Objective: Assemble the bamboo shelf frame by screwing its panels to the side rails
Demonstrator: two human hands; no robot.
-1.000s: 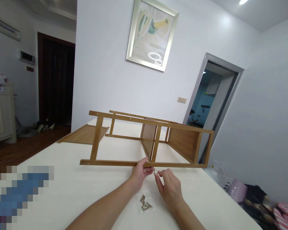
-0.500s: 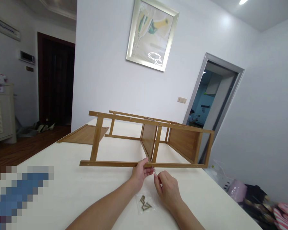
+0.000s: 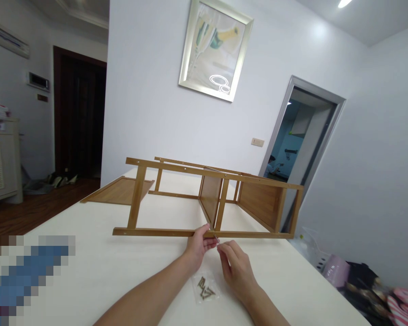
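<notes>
A wooden shelf rack (image 3: 163, 232) lies on its side across the white table. My left hand (image 3: 197, 250) is closed around its near lower rail, thumb on top and fingers underneath, beside the middle shelf board (image 3: 211, 192). Just right of it, my right hand (image 3: 237, 267) pinches a thin metal Allen key (image 3: 217, 239), whose tip meets the rail's outer face where the middle board joins. The fingers partly hide the key. Between my forearms, a clear plastic bag (image 3: 197, 296) lies with several brass-coloured screws (image 3: 207, 293) on it or in it.
A loose wooden panel (image 3: 112, 190) rests at the table's far left. The white table (image 3: 88, 267) runs to the wall, and clothes and a pink container (image 3: 336, 270) sit beyond its right edge. A person (image 3: 271, 163) shows through the doorway.
My right hand has turned slightly and shifted a little up and left at the Allen key. My left hand and the rack have stayed in place.
</notes>
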